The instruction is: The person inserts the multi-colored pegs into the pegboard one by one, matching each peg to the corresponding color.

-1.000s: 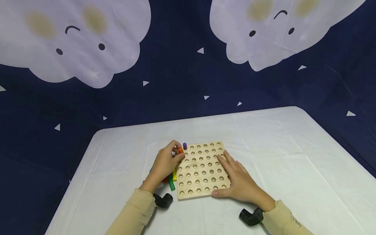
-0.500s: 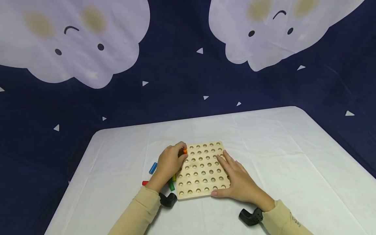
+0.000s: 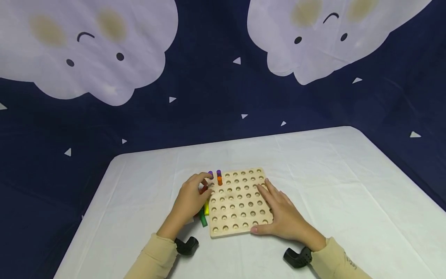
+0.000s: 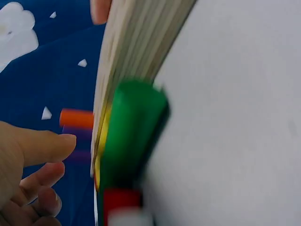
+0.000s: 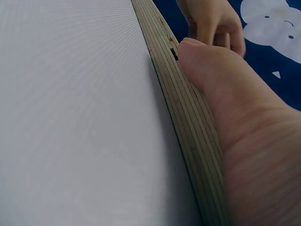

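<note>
A square wooden pegboard [image 3: 234, 203] with rows of round holes lies on the table. Two purple pegs [image 3: 218, 173] stand at its far left corner, with an orange peg [image 3: 220, 181] upright just nearer. My left hand [image 3: 191, 197] hovers over the board's left edge, fingers loosely bent. Nothing shows between thumb and fingertips in the left wrist view, where the orange peg [image 4: 76, 118] stands beyond the thumb. My right hand [image 3: 283, 215] rests on the board's near right corner, fingers extended over the top and thumb along the near edge [image 5: 176, 108].
Loose pegs lie left of the board, partly hidden by my left hand: a green one [image 3: 203, 219], a yellow one [image 3: 206, 208] and a red one [image 3: 203, 189]. White cloth covers the table [image 3: 313, 166]. A dark blue cloud-print cloth [image 3: 209, 85] hangs behind.
My left hand set the orange peg in the board, let go of it and drew back left toward the loose pegs. The right hand stays in place.
</note>
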A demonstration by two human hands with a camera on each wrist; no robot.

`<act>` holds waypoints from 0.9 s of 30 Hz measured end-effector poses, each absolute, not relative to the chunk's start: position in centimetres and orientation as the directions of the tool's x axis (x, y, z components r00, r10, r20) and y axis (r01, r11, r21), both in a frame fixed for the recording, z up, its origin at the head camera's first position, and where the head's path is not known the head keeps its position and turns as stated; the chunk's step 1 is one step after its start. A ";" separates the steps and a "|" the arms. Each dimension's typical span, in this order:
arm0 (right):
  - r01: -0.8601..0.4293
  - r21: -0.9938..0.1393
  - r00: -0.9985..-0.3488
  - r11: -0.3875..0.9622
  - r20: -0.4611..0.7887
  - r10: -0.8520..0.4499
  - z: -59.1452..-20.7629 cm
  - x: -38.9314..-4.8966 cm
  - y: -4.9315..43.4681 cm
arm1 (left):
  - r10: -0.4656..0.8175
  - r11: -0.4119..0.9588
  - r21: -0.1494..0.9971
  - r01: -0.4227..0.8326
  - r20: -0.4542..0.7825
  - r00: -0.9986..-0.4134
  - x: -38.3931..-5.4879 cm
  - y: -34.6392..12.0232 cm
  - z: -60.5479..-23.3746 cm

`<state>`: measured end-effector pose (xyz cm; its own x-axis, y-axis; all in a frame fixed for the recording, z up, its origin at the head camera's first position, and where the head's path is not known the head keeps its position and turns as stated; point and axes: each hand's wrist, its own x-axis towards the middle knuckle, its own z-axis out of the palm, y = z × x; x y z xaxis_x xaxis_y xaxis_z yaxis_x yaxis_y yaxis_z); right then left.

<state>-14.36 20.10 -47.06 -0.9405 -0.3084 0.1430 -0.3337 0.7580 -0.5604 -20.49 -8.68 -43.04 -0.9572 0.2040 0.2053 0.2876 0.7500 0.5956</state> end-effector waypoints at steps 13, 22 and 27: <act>-0.329 -0.550 -0.943 0.767 0.144 -0.301 -47.2 -14.5 20.4 | 0.188 0.773 0.612 0.169 0.035 -0.982 -20.4 -11.1 -43.9; -0.340 -0.551 -0.939 0.762 0.152 -0.309 -47.3 -14.5 20.2 | 0.209 0.842 0.518 0.150 -0.057 -0.976 -21.3 -9.9 -43.2; -0.337 -0.551 -0.940 0.764 0.145 -0.310 -47.3 -14.4 20.2 | 0.196 0.836 0.537 0.114 -0.099 -0.976 -21.4 -9.4 -42.7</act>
